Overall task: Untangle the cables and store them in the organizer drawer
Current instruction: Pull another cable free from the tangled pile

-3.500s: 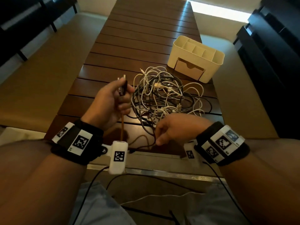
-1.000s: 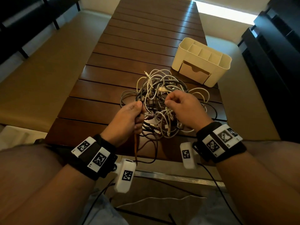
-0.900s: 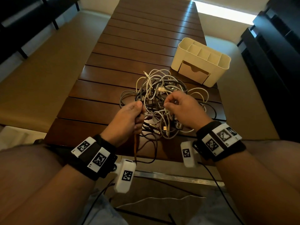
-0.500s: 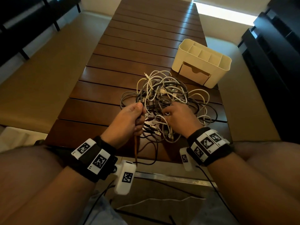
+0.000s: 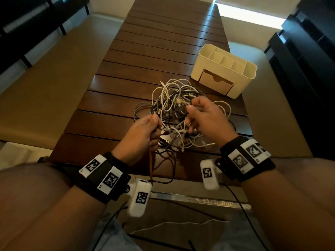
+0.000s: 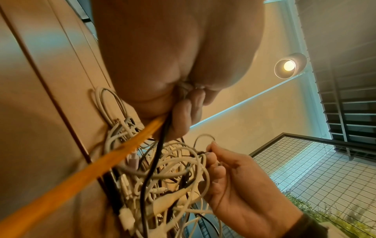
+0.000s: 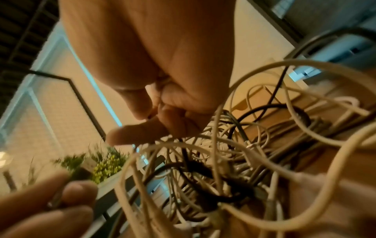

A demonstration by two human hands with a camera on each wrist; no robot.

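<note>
Since half a second ago the right hand (image 5: 208, 120) has risen from low in the tangle of cables (image 5: 179, 113) and now pinches strands near its top, thumb and forefinger closed on thin cable. The left hand (image 5: 143, 134) stays fisted around an orange cable (image 5: 151, 167) and a black cable (image 6: 154, 154), both running from its grip down toward the near edge of the counter (image 5: 112, 104). The tangle is a loose knot of mostly white and grey cords with several black ones threaded through, plugs showing here and there; it lies on the dark slatted counter between the hands. The cream organizer (image 5: 224, 69) stands just beyond it to the right, its drawer (image 5: 215, 83) closed.
</note>
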